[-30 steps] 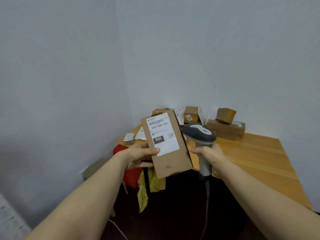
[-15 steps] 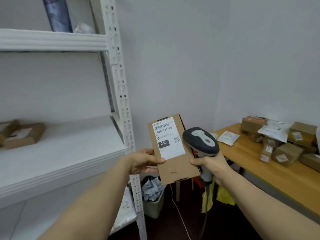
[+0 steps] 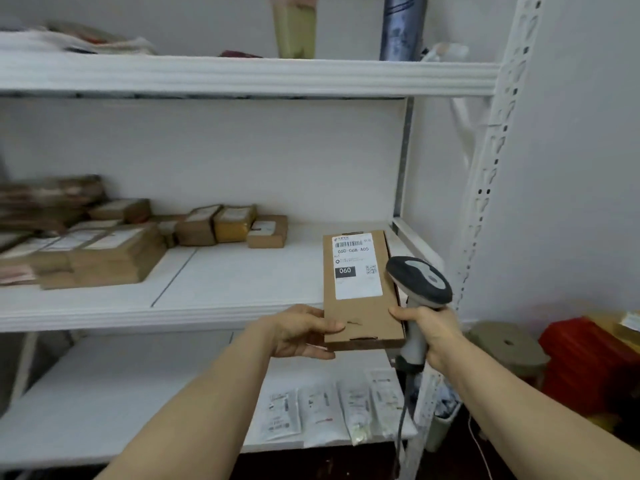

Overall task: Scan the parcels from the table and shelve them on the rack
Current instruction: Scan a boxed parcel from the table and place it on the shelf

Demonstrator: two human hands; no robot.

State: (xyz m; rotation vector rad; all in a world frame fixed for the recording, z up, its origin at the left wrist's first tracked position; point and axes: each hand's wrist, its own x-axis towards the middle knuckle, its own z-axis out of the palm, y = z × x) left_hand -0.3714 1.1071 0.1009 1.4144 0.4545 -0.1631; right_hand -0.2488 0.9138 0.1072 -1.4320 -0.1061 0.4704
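Now, left hand (image 3: 304, 332): thumb on top and fingers curled beneath, pinching the near-left corner of the parcel (image 3: 363, 315).
Right hand (image 3: 433, 336): wrapped round the handle of the scanner (image 3: 419, 282), thumb touching the parcel's right edge.
Parcel: a flat brown cardboard box, held in the air before the right end of the middle shelf (image 3: 225, 282) of the rack (image 3: 485, 188).
Label (image 3: 356, 268): white, facing up, printed 060-06B-A05 and 060.
Scanner: grey-and-black head just right of the label; its cable (image 3: 403, 410) hangs from the handle.
Middle shelf: brown labelled boxes (image 3: 114, 251) stacked at left and far centre, blurred at the far left.
Lower shelf (image 3: 121, 393): a row of white pouches (image 3: 329, 414) near the right end.
Top shelf (image 3: 242, 76): upright rolls (image 3: 401, 26) and blurred items.
Right of the rack: a round stool (image 3: 505, 344) beside a red object (image 3: 588, 358).
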